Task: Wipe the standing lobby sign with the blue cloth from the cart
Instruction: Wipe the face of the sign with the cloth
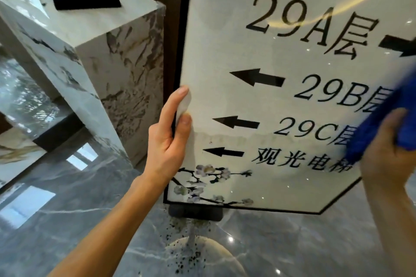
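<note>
- Head view is showing the wiping step under way: the sign (281, 96) is filling the upper right of the frame, and both hands are on or against it.
- Left hand (171, 139) is clamping the sign's left edge, thumb on the white face and fingers wrapping behind the black frame, steadying the panel.
- Right hand (387, 159) is gripping the cloth (378, 123), fingers closing around a bunched wad of it; the cloth is pressing against the face near the right edge, over the ends of the lower text lines.
- Cloth is looking blurred, which suggests it is sweeping across the panel.
- Sign is standing on a post (192, 235) rising from a speckled base (198, 258) on the glossy floor (78, 220), just beside a marble plinth (90, 51) on its left.
- A faint brownish streak is running across the face level with the left thumb, between the third and fourth arrows; to my eye this part is not yet cleaned.
- Next move, as I judge it, is calling for the cloth to travel leftward along that streak toward the held edge, with firm flat pressure.
- Left hand would need to be bracing against that push so the panel is not swinging on its post.
- Glare on the upper face is making it hard to tell how clean that part is.
</note>
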A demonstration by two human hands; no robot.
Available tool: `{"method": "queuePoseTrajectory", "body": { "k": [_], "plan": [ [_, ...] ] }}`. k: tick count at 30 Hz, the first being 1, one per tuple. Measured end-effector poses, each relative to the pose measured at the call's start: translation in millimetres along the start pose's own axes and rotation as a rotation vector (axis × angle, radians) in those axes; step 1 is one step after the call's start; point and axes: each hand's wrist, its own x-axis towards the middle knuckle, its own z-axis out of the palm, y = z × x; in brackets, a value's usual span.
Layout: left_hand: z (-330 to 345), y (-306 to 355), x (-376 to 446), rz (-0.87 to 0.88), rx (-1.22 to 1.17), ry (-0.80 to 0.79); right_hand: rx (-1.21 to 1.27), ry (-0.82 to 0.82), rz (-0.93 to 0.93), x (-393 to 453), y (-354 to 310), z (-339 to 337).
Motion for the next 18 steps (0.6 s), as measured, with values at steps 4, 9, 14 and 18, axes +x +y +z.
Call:
{"method": "queuePoseTrajectory", "body": {
  "k": [4,9,14,18],
  "plan": [
    [3,6,4,0.055,0.068,0.037,0.078,0.06,-0.065,-17,-28,36],
    [0,5,2,0.037,0.059,0.043,-0.191,0.081,-0.389,-89,-96,90],
    [-2,1,1,-0.006,0.047,0.032,-0.378,-0.288,-0.921,-188,-76,108],
    [0,-2,2,0.015,0.018,0.016,-0.494,-0.419,-1.218,-201,-41,104]
  ]
}}
